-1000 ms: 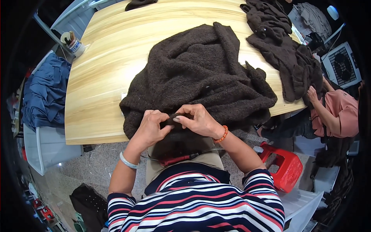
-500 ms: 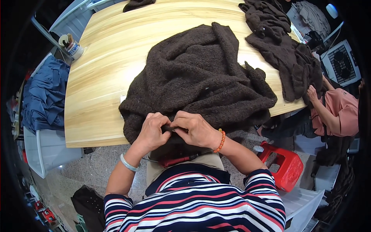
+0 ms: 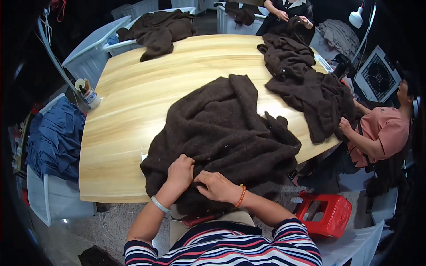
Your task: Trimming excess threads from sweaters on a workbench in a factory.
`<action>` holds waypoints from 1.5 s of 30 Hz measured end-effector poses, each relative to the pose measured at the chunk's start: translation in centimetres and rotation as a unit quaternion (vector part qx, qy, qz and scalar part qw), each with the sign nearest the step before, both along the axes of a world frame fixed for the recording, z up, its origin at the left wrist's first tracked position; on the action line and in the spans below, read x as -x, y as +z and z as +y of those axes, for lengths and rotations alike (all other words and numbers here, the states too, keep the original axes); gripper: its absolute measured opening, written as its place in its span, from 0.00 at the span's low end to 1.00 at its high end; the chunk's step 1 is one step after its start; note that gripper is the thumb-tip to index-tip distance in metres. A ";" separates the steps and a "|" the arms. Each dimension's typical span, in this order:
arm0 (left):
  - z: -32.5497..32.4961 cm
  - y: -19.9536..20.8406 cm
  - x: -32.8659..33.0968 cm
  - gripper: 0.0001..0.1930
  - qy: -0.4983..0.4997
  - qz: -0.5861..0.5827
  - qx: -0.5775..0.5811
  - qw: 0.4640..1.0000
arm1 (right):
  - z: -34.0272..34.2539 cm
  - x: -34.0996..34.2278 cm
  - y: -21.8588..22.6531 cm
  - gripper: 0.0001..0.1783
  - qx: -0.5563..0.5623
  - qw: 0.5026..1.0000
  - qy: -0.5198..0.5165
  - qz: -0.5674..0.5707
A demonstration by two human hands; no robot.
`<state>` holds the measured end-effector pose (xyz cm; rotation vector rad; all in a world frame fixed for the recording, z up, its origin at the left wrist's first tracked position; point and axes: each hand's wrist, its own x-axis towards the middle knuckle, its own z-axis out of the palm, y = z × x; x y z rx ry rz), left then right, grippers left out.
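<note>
A dark brown knitted garment [image 3: 213, 119] lies in a rumpled heap on the near part of the wooden table, its lower portion hanging over the front edge toward my lap. My left hand [image 3: 180, 174] is closed on the garment near that edge, with the fingertips bent into the knit. Just to its right and slightly nearer me, my right hand [image 3: 217, 186] pinches the same garment, fingers curled downward. The dark knit hides what exactly lies between the fingertips. On my lap, partly covered by the cloth, rests a red-handled object [image 3: 199, 220].
More brown knitwear [image 3: 306, 84] runs along the table's right side, where two co-workers handle it. Another brown piece [image 3: 162, 33] lies at the far left edge. Left stand a brush pot [image 3: 91, 97] and a bin of blue cloth [image 3: 57, 137]. A red stool [image 3: 328, 215] stands right.
The view has tilted up, so the far table end and a second co-worker show. My hands have drawn slightly apart, the left reaching further onto the garment.
</note>
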<state>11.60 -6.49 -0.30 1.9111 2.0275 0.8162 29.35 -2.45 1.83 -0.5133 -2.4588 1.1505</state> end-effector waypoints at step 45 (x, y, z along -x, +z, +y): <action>-0.6 0.7 4.2 0.07 -0.054 -0.617 0.280 0.734 | -0.9 1.2 -1.9 0.16 -0.091 0.978 -0.160 0.100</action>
